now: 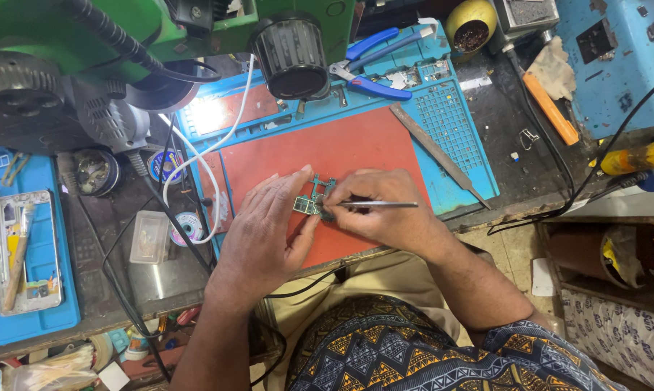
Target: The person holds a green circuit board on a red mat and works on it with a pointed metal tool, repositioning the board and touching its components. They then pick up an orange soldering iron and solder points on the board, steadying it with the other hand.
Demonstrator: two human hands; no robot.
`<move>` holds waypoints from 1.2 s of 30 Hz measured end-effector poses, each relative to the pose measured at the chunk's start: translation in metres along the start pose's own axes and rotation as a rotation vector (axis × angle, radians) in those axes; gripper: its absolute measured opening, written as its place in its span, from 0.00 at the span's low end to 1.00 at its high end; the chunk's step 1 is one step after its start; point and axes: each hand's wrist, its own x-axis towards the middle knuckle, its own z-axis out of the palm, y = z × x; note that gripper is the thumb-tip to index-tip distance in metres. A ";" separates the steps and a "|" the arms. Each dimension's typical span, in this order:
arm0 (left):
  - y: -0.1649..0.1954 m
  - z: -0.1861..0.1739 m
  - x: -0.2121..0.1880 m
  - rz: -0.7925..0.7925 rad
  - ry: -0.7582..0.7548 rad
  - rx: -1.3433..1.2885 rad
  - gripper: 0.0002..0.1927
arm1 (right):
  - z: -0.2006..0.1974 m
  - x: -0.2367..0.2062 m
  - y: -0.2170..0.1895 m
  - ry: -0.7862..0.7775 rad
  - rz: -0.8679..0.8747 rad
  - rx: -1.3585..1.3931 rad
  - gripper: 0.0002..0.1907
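Green and small, the circuit board (pixel 314 198) sits on the red silicone work mat (pixel 356 141) at the middle of the bench, pinned between both hands. The left hand (pixel 265 232) lies flat beside it with the thumb and fingertips closed on the board's edge to steady it, while the right hand (pixel 381 206) pinches thin metal tweezers (pixel 381 205), their tip down on the board. The step in hand looks like picking at or lifting a tiny part; the next move seems to call for a steady board and a light, precise tip. Close overhead, the green microscope's black lens barrel (pixel 292 54) crowds the space above the mat, and a white cable (pixel 211 156) trails just left of the fingers. Blue-handled pliers (pixel 374 69) and a flat metal file (pixel 439 156) lie further back, and an opened phone frame (pixel 24 250) rests far left.
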 end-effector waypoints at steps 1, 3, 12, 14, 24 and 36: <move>0.000 0.000 0.000 -0.003 -0.003 0.000 0.35 | 0.001 0.000 0.000 0.032 0.006 -0.039 0.06; 0.000 0.001 0.000 -0.005 -0.007 0.000 0.35 | 0.000 0.000 0.000 0.040 0.015 -0.051 0.06; -0.001 0.000 0.000 -0.004 0.001 0.006 0.35 | 0.001 0.000 -0.001 0.001 0.047 -0.012 0.04; 0.000 0.001 0.000 -0.006 0.000 0.005 0.35 | 0.002 0.001 -0.001 0.034 0.059 -0.041 0.05; 0.003 -0.002 0.002 0.032 -0.025 0.095 0.35 | 0.000 -0.001 0.003 -0.006 0.061 -0.035 0.06; 0.003 -0.001 0.002 0.000 -0.028 0.076 0.35 | 0.001 0.000 0.003 0.034 0.018 -0.020 0.06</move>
